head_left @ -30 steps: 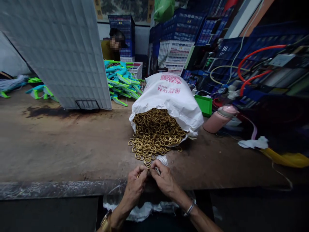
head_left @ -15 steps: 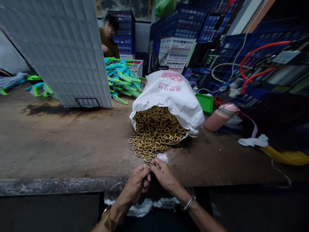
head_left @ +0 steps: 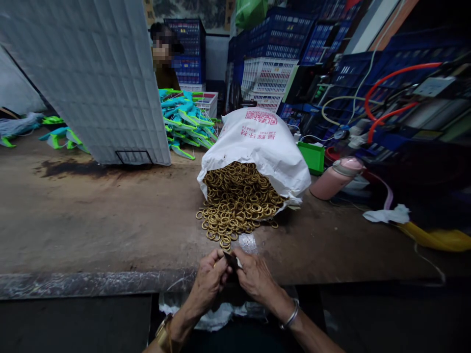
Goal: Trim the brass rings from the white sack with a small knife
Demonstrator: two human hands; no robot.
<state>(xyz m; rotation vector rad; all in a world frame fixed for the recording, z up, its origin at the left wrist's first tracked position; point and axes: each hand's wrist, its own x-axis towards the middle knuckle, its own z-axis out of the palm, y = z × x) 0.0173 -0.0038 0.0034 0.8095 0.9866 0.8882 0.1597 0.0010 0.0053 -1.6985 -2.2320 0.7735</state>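
Observation:
Gold-coloured rings (head_left: 235, 208) spill from the mouth of a white sack (head_left: 257, 142) with red print, which lies on the brown table (head_left: 110, 225). Just in front of the rings, near the table's front edge, my two hands meet with curled fingers. A small dark flat piece (head_left: 231, 260) shows between the fingertips, pinched by my right hand (head_left: 255, 274). Something too small to make out, with a yellowish glint, is in the fingers of my left hand (head_left: 209, 277).
A grey padded panel (head_left: 91, 78) stands on the table at the left. Behind are turquoise and green pieces (head_left: 187, 120) and a person (head_left: 167, 54). To the right are a green tray (head_left: 312, 158), a pink bottle (head_left: 336, 179) and red hoses. Crates (head_left: 268, 78) are stacked behind.
The dark piece now shows between my fingertips. My right hand has turned slightly and shifted a little lower. The person in the back has lowered a hand out of sight.

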